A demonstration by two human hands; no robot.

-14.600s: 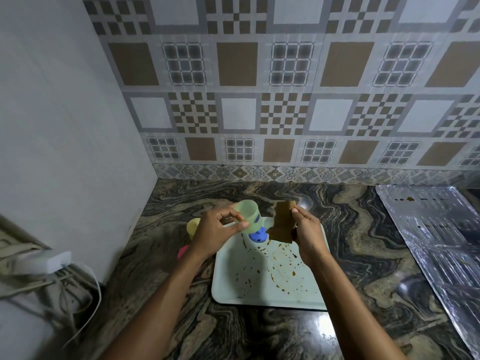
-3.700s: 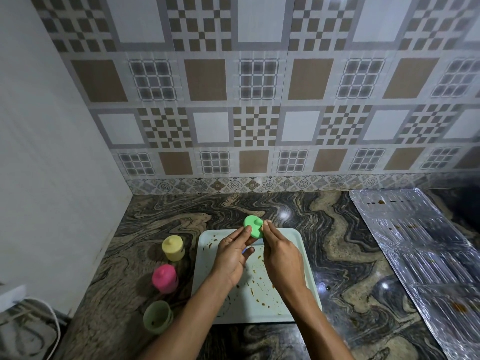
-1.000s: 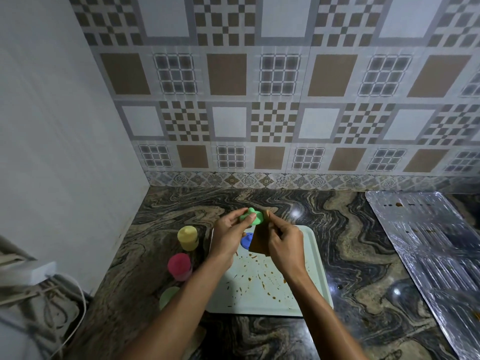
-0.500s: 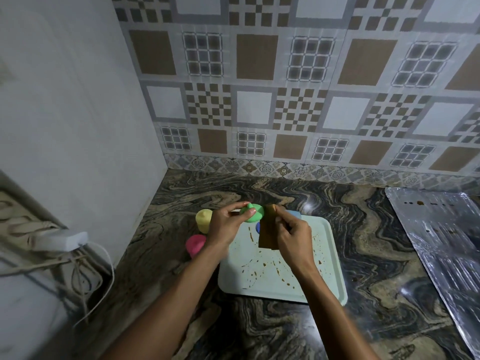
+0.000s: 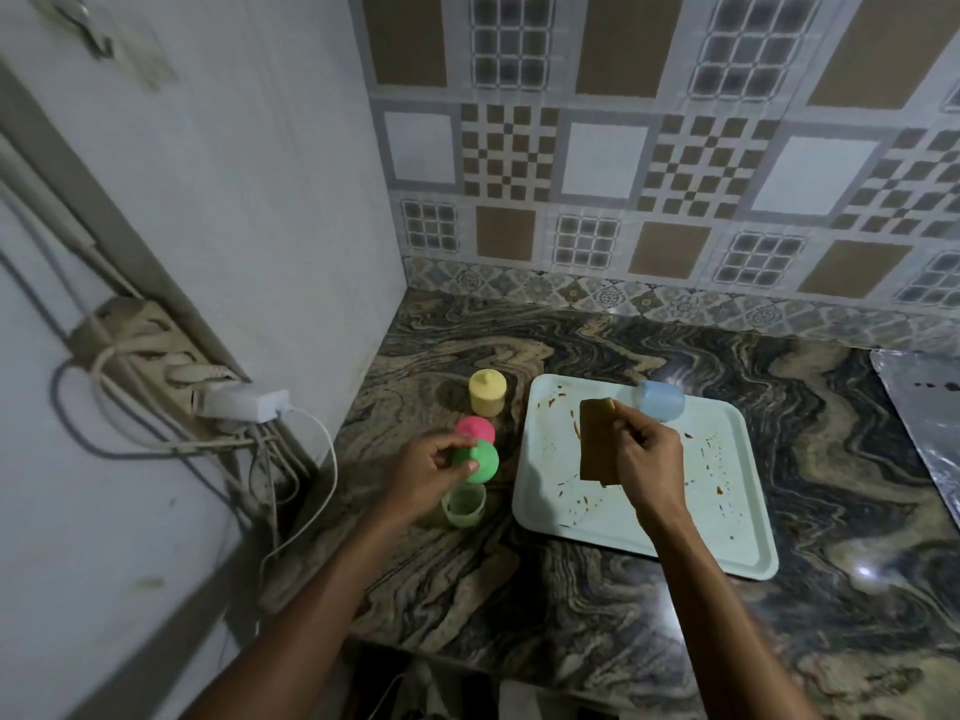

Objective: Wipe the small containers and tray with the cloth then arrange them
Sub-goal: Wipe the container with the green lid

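Left hand [image 5: 426, 472] grips green lid [image 5: 480, 462] near open green container [image 5: 464, 505]; right hand [image 5: 649, 459] pinches brown cloth [image 5: 597, 441] over tray [image 5: 737, 527].

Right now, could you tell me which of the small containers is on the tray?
The blue container, at the far edge of the tray. The yellow container, pink container and pale green container stand on the counter, left of it.

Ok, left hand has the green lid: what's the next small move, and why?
Probably lower the green lid in the left hand onto the open green container beneath it: it stands lidless on the counter, while the yellow container and pink container beside it are capped. The right hand holds the cloth over the tray.
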